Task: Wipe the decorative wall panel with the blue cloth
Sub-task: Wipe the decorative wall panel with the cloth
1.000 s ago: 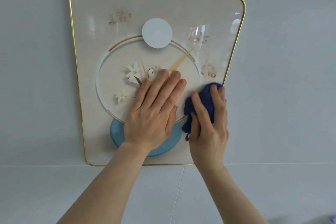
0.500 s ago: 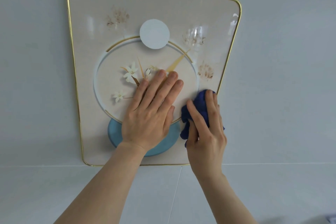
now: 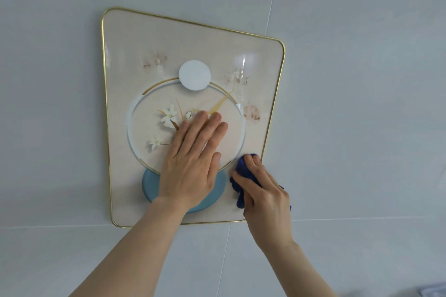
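1. The decorative wall panel point(image 3: 135, 55) hangs flat on the pale tiled wall point(image 3: 362, 103), its long axis running up and down, the top edge slanting down to my right in this view.
2. A thin gold rim point(image 3: 275, 113) runs all round it; the corners are rounded.
3. My left hand point(image 3: 190, 166) lies flat on the panel, palm down, fingers close together and pointing up and a little right, the tips over the printed white flowers point(image 3: 169, 116) inside the big ring.
4. The heel of that hand covers part of the blue disc point(image 3: 150, 185) printed near the bottom edge.
5. My right hand point(image 3: 265, 198) is clenched around the blue cloth point(image 3: 242, 171), bunched into a wad, pressing it on the panel's lower right corner.
6. The cloth sits just inside the right gold rim, touching or nearly touching it; I cannot tell which.
7. Blue folds poke out above my fingertips and beside my thumb, and a small bit shows past the outer side of my hand.
8. Brownish smudges point(image 3: 252, 113) show on the panel above the cloth, with more at upper left point(image 3: 154, 60).
9. Open panel surface lies above my right hand up the right side, and across the whole top band.
10. A pale round patch point(image 3: 194, 75) sits at the top of the ring.
11. Bare tile surrounds the panel on every side, with a grout line point(image 3: 48, 226) level with its bottom edge.
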Available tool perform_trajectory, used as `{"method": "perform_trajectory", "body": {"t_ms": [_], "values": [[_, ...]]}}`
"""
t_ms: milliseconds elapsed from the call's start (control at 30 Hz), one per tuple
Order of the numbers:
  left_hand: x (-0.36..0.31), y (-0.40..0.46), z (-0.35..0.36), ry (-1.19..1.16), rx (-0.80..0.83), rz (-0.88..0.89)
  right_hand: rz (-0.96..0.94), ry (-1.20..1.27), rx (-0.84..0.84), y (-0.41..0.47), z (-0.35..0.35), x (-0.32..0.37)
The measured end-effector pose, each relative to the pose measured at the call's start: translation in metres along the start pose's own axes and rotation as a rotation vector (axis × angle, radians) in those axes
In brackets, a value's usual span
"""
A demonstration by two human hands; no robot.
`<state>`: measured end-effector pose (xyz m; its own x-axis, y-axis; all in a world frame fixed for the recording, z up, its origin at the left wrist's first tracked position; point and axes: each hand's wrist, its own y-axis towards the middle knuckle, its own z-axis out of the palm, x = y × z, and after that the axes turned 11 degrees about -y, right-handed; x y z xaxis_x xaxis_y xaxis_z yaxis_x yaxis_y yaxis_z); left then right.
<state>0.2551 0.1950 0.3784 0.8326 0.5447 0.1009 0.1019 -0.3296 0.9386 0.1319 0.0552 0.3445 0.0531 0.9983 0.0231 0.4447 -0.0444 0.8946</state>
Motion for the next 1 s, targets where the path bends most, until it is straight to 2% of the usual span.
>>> {"method": "perform_trajectory", "body": {"t_ms": [133, 200, 300, 367, 500, 567, 767, 1000], "values": [[-0.01, 0.011, -0.018, -0.005, 0.012, -0.028, 0.327, 0.374, 0.029, 0.014, -0.028, 0.003], [-0.008, 0.018, -0.024, 0.011, -0.032, -0.054, 0.413, 0.405, -0.065, 0.032, -0.041, 0.005], [-0.001, 0.031, -0.025, 0.039, -0.063, -0.048, 0.341, 0.314, -0.253, 0.067, -0.052, 0.006], [0.005, 0.036, -0.02, 0.051, -0.054, -0.032, 0.237, 0.228, -0.303, 0.086, -0.049, 0.007], [0.011, 0.033, -0.006, 0.094, -0.047, -0.051, -0.048, 0.029, -0.24, 0.098, -0.021, 0.012], [0.014, 0.032, 0.002, 0.141, -0.065, -0.04, -0.104, -0.017, -0.226, 0.099, -0.004, 0.008], [0.017, 0.03, 0.011, 0.192, -0.099, -0.026, -0.158, -0.081, -0.29, 0.099, 0.003, -0.013], [0.016, 0.031, 0.011, 0.166, -0.111, -0.026, 0.078, -0.051, -0.349, 0.102, -0.003, -0.007]]}}
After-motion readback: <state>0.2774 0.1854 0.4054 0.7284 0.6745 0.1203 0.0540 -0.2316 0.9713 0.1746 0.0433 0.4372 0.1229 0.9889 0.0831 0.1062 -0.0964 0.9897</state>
